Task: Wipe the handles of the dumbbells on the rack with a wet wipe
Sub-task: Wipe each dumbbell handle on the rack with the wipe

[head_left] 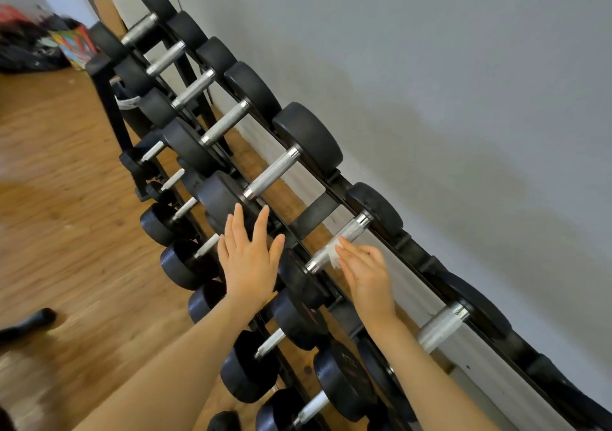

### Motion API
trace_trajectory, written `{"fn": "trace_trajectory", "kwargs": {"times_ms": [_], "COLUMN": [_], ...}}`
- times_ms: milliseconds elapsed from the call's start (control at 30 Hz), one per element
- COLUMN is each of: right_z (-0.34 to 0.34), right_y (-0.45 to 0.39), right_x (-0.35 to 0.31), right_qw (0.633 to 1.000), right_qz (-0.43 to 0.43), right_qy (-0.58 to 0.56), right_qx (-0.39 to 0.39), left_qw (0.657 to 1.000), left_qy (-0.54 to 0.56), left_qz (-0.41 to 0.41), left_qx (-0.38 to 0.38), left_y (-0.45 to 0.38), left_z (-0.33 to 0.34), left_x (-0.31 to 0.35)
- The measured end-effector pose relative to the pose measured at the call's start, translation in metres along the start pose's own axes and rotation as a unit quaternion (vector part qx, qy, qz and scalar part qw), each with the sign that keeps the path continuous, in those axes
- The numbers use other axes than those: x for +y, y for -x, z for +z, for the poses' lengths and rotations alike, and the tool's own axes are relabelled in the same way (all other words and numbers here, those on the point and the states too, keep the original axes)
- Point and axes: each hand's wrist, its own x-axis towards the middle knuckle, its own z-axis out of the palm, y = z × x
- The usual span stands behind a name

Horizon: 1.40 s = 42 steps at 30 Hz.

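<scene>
Fingers of right hand (366,275) press crumpled white wet wipe (332,254) onto knurled handle (337,243); left hand (248,258) spread flat.

Dumbbells (308,139) on rack (334,184) against wall (463,83); wipe (332,254) on handle (337,243), under right hand (366,273).

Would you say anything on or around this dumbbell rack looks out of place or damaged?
Nothing stands out. The dumbbells sit in even rows on the rack. The right hand presses the wet wipe onto one handle, and the left hand is open with fingers spread.
</scene>
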Motion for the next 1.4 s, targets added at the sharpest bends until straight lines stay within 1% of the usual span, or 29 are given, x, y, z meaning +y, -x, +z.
{"fn": "trace_trajectory", "kwargs": {"times_ms": [133, 267, 333, 567, 667, 733, 867, 933, 1000, 1067, 1167, 1300, 1400], "right_z": [-0.018, -0.051, -0.065, -0.097, -0.102, -0.104, -0.103, -0.101, -0.103, -0.107, -0.112, -0.118, -0.121], "right_y": [0.019, 0.049, 0.066, 0.124, 0.139, 0.146, 0.152, 0.151, 0.151, 0.151, 0.148, 0.141, 0.135], "right_x": [-0.004, -0.018, -0.021, -0.025, -0.018, -0.011, 0.006, 0.013, 0.019, 0.024, 0.034, 0.049, 0.058], "right_qw": [0.999, 0.998, 0.997, 0.988, 0.987, 0.985, 0.982, 0.987, 0.989, 0.993, 0.994, 0.991, 0.982], "right_qz": [0.046, 0.052, 0.055, 0.125, 0.129, 0.150, 0.169, 0.151, 0.127, 0.077, 0.001, -0.028, -0.063], "right_qy": [-0.012, 0.022, 0.049, 0.075, 0.088, 0.087, 0.077, 0.056, 0.053, 0.068, 0.098, 0.123, 0.173], "right_qx": [-0.008, 0.018, 0.017, 0.050, 0.031, 0.011, -0.015, -0.025, -0.052, -0.061, -0.051, -0.041, -0.029], "left_qw": [0.999, 0.998, 0.997, 0.990, 0.986, 0.984, 0.984, 0.985, 0.986, 0.987, 0.988, 0.991, 0.993], "left_qy": [0.026, 0.020, 0.022, 0.046, 0.054, 0.055, 0.044, 0.044, 0.048, 0.050, 0.048, 0.042, 0.053], "left_qz": [0.019, 0.044, 0.054, 0.103, 0.117, 0.130, 0.131, 0.124, 0.114, 0.110, 0.106, 0.088, 0.068], "left_qx": [-0.013, -0.036, -0.049, -0.090, -0.102, -0.110, -0.115, -0.113, -0.111, -0.109, -0.106, -0.092, -0.079], "left_y": [0.033, 0.061, 0.074, 0.129, 0.154, 0.169, 0.186, 0.191, 0.195, 0.199, 0.203, 0.209, 0.216], "left_z": [0.005, 0.006, 0.006, 0.014, 0.020, 0.024, 0.037, 0.044, 0.050, 0.056, 0.065, 0.079, 0.086], "left_x": [0.020, 0.032, 0.036, 0.045, 0.049, 0.053, 0.064, 0.072, 0.082, 0.093, 0.101, 0.101, 0.102]}}
